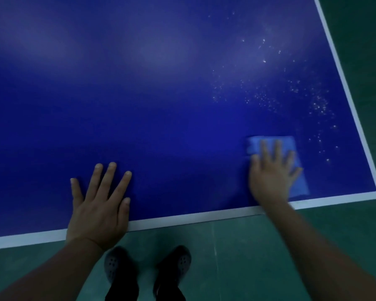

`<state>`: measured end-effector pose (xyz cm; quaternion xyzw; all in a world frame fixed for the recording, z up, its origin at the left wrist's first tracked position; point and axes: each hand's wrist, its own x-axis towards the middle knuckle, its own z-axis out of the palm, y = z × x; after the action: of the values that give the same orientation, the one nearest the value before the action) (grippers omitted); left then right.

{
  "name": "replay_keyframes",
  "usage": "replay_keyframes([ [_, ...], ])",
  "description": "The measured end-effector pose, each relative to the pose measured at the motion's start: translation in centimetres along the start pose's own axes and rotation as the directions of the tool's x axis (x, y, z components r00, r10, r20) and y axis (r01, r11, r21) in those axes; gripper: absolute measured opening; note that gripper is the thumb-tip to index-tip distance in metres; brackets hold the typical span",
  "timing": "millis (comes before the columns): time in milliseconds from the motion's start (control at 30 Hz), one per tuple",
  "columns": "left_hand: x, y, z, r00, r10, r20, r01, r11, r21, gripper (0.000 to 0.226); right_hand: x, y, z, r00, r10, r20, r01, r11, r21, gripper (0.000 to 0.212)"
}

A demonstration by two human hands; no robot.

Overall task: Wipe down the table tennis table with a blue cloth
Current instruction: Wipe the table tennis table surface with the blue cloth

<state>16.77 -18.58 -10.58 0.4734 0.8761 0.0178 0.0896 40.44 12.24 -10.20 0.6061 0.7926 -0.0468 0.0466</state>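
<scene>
The dark blue table tennis table [161, 105] fills most of the view, with a white line along its near and right edges. A light blue cloth [256, 144] lies flat near the table's near right corner. My right hand [271, 177] presses on the cloth with straight, spread fingers and looks blurred. My left hand [98, 205] rests flat on the bare table by the near edge, fingers spread. White specks and crumbs [291, 98] are scattered over the table beyond and to the right of the cloth.
Green floor [258, 246] surrounds the table at the near side and the right. My two feet in dark perforated shoes [148, 268] stand on it just below the table's near edge.
</scene>
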Motion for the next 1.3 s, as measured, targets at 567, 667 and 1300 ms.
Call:
replay_keyframes([
  [567,-0.2,0.1,0.3,1.000,-0.014,-0.018,0.014,1.000,0.026,0.058,4.1,0.8,-1.3,0.999,0.015,0.033,-0.018,0.997,0.074,0.057],
  [667,-0.1,0.1,0.2,1.000,-0.027,-0.009,0.027,0.999,0.037,0.059,1.2,-3.5,-0.5,0.998,-0.068,0.020,0.067,0.996,0.052,0.056],
  [1300,21.6,1.9,-4.4,0.984,-0.095,-0.151,0.062,0.976,-0.211,0.060,9.0,-13.1,-1.5,0.436,-0.891,0.124,0.900,0.435,-0.035,0.052],
])
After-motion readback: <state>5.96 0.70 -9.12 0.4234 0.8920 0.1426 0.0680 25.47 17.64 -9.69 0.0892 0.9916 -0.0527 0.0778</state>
